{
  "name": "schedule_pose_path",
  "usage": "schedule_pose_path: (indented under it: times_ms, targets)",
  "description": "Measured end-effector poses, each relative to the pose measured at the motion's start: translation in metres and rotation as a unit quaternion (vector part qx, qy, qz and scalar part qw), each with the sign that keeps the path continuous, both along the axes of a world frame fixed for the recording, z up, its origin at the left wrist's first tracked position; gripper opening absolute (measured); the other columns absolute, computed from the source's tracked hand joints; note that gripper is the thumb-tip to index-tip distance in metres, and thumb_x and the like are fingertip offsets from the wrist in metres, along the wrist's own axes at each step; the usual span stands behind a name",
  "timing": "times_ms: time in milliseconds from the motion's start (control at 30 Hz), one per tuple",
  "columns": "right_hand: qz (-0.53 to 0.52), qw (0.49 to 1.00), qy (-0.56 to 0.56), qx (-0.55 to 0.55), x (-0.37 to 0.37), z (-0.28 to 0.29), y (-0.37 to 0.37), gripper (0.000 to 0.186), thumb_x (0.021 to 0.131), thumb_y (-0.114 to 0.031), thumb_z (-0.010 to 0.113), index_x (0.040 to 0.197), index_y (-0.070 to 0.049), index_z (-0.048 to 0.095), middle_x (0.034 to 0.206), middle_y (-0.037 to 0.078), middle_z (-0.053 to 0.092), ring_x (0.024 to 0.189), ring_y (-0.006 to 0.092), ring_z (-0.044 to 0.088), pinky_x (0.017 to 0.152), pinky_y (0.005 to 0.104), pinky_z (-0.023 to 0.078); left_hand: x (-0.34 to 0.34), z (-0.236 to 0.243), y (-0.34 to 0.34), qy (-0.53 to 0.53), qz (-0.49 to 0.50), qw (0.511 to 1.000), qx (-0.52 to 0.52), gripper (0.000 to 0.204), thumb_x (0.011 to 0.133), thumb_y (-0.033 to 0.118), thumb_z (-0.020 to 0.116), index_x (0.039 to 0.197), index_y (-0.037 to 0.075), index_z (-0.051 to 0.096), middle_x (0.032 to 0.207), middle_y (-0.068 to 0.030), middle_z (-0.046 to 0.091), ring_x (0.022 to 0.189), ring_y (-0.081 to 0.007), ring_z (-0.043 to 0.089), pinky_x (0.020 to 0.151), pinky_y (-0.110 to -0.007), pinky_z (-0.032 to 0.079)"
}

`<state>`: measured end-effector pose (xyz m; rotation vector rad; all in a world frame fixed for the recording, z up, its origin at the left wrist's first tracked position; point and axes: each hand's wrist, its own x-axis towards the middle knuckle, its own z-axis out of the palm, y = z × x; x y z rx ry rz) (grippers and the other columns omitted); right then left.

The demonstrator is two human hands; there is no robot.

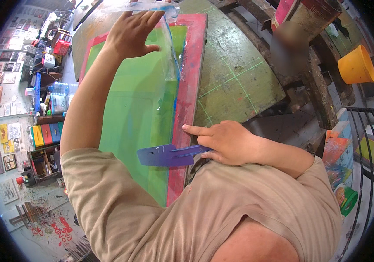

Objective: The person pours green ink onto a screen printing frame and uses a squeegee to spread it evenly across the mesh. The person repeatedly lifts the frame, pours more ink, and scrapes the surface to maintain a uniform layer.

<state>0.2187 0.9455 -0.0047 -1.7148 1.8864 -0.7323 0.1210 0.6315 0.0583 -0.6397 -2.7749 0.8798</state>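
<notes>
A screen-printing frame with green mesh (130, 105) and a red-painted border (186, 94) lies in front of me. At its far end my left hand (135, 32) reaches out, fingers stretched and thumb apart. Its fingertips touch a crumpled clear tape strip (154, 6) with blue smears. More clear film (167, 48) hangs along the right side of the mesh. My right hand (226, 142) is closed on the end of a flat purple plastic scraper (160, 156), with the index finger pointing out against the red border. The scraper's wide end is over the near part of the mesh.
Beneath the frame is a worn green board (235, 74) with pale grid lines. To the right are a wooden stand (322, 94), a brown container (311, 19), a yellow bucket (356, 64) and black metal bars (368, 153). Cluttered shelves (45, 161) line the left.
</notes>
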Motion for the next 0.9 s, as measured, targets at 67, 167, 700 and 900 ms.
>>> schedule_pose_path:
  times_ms: [67,167,700,900]
  targets:
    - [0.004,1.0,-0.001,0.0,0.0,0.001,0.001,0.027,0.083,-0.027,0.066,0.086,-0.004,0.053,0.15,0.01,0.035,0.09,0.0282,0.062,0.07,0.0423,0.047,-0.001,-0.003,-0.005,0.003,0.017,1.0,-0.02,0.091,0.075,0.061,0.065,0.143,0.011,0.03,0.132,-0.0065,0.052,0.125,-0.0226,0.048,0.113,-0.043,0.023]
    - [0.0,1.0,0.007,0.012,0.002,0.002,0.0,0.026,0.083,-0.027,0.066,0.086,-0.004,0.053,0.15,0.01,0.035,0.089,0.0283,0.062,0.07,0.0425,0.047,-0.007,0.005,-0.009,0.053,-0.07,0.996,0.007,0.076,0.079,0.043,0.067,0.139,0.008,0.034,0.116,-0.0098,0.061,0.116,-0.0285,0.054,0.115,-0.05,0.019]
    - [0.021,0.999,-0.007,0.024,-0.003,0.005,-0.001,0.029,0.084,-0.027,0.064,0.097,-0.002,0.057,0.148,0.012,0.037,0.087,0.028,0.064,0.074,0.0427,0.05,-0.034,0.024,-0.001,-0.037,0.044,0.997,0.056,0.081,0.078,0.025,0.065,0.145,0.003,0.026,0.112,-0.0125,0.063,0.101,-0.0261,0.062,0.113,-0.05,0.023]
    - [0.029,0.999,-0.021,0.029,-0.007,0.005,-0.001,0.027,0.082,-0.026,0.065,0.094,-0.002,0.058,0.148,0.012,0.038,0.087,0.0273,0.065,0.073,0.0425,0.05,-0.041,0.03,0.005,0.019,-0.004,1.0,0.006,0.081,0.077,0.024,0.066,0.145,0.005,0.026,0.117,-0.012,0.062,0.106,-0.0251,0.06,0.112,-0.046,0.026]
